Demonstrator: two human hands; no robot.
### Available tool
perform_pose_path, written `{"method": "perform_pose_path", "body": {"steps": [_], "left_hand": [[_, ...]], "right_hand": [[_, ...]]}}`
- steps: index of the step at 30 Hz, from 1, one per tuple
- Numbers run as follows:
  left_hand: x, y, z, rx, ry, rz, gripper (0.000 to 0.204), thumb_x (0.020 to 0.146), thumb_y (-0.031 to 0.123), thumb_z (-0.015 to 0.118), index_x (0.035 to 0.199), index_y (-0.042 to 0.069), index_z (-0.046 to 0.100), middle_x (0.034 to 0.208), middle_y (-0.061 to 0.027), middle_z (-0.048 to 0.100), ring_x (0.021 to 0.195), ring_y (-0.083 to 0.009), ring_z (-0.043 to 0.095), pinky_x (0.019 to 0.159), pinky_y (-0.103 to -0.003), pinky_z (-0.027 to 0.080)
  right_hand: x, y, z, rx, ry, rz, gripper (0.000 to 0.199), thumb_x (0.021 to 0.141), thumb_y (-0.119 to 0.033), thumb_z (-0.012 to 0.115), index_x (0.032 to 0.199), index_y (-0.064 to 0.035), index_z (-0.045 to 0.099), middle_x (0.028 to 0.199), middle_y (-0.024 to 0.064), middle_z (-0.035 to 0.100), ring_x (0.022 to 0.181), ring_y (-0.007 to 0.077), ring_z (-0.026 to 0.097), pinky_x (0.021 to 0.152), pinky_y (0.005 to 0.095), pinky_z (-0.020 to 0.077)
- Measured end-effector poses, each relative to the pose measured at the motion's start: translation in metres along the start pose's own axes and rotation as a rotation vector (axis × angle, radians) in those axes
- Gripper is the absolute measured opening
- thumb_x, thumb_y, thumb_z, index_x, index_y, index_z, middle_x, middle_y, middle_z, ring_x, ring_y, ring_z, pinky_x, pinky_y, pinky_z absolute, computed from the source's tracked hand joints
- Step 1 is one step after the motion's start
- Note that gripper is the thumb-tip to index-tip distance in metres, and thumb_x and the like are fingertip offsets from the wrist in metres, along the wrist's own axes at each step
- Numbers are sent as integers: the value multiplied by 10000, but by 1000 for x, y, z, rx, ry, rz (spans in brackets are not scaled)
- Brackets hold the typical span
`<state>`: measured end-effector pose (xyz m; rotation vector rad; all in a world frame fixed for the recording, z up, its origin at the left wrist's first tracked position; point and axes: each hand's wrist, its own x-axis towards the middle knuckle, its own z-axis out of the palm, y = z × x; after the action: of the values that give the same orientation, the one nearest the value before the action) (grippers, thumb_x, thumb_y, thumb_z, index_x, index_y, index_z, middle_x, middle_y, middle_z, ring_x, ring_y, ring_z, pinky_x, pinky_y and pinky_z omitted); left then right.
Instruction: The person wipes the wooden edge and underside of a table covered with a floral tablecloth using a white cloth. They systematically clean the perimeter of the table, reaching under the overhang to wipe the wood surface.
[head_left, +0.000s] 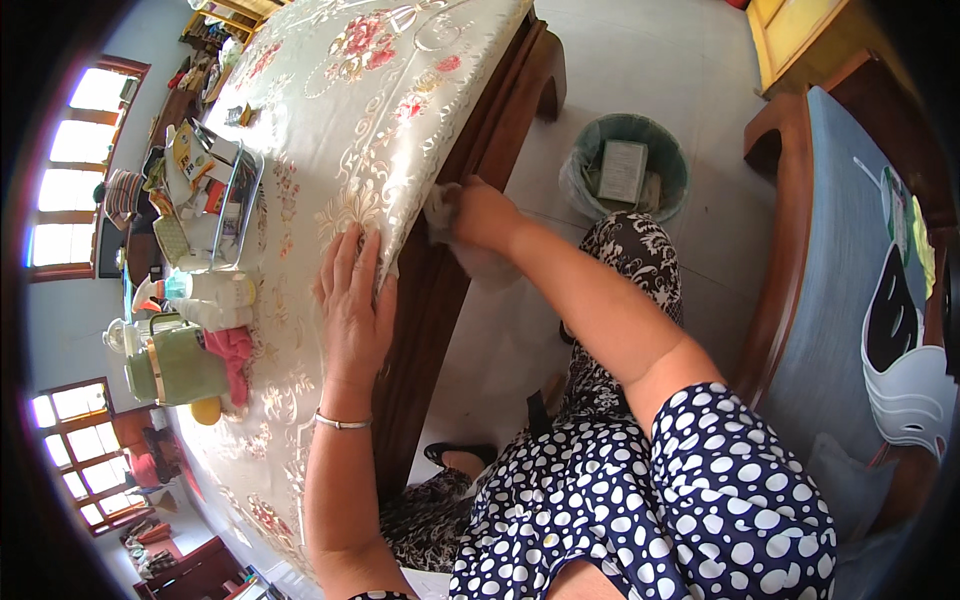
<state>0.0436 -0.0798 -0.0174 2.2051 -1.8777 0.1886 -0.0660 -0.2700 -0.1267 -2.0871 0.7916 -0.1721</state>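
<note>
My left hand (355, 305) lies on the patterned cream tablecloth (300, 215) near its edge, with its fingers stretched out and a silver bangle on the wrist. By the fingers the cloth's edge is slightly turned up, baring the dark wooden side of the table (415, 345). Against that side, my right hand (482, 218) is closed on a greyish rag (440, 208). Part of the rag is hidden by the hand, and a lower, blurred part hangs beneath it.
A lined waste bin (575, 180) with a flat box (622, 172) in it stands on the floor ahead. To the right is a wooden bench with a blue cushion (850, 180). A green bucket-like container (175, 365) and a wire rack (240, 205) stand on the table's left.
</note>
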Motion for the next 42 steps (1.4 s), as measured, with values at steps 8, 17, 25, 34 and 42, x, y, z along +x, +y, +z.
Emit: {"method": "perform_pose_path", "body": {"steps": [8, 17, 25, 34, 42], "left_hand": [[0, -6, 4, -215, 23, -31, 445, 993, 148, 511, 1434, 88, 527, 1502, -132, 473, 1408, -318, 399, 1145, -446, 282], [1, -8, 2, -300, 36, -40, 421, 1012, 152, 474, 1418, 68, 545, 1485, -123, 500, 1404, -299, 414, 1153, -428, 276], [1, -11, 2, -250, 34, -9, 413, 1011, 82, 451, 1410, 14, 533, 1476, -139, 501, 1393, -302, 431, 1171, -406, 299], [0, -11, 3, -249, 22, -20, 418, 1008, 81, 450, 1413, 23, 533, 1483, -137, 493, 1403, -295, 417, 1175, -406, 292], [1, -11, 1, -247, 21, -23, 409, 1014, 90, 448, 1407, 22, 539, 1482, -139, 496, 1404, -293, 419, 1173, -404, 294]], "right_hand": [[-17, -12, 63, 605, 628, -315, 451, 875, -73, 610, 1294, -4, 456, 1272, 181, 456, 1180, 352, 511, 993, 377, 445], [-16, 8, 58, 225, 466, -113, 395, 790, -52, 640, 1165, -21, 518, 1235, 218, 501, 1117, 452, 548, 946, 450, 496], [-4, 3, 41, 722, 397, -204, 434, 796, -99, 665, 1205, -10, 550, 1236, 217, 525, 1172, 433, 534, 1000, 421, 470], [-14, 5, 61, 317, 445, -138, 422, 831, 10, 599, 1229, 14, 460, 1314, 244, 452, 1179, 460, 531, 1016, 451, 461], [-22, -3, 75, 578, 403, 60, 466, 806, -64, 693, 1182, 14, 431, 1242, 255, 474, 1133, 472, 547, 956, 466, 475]]}}
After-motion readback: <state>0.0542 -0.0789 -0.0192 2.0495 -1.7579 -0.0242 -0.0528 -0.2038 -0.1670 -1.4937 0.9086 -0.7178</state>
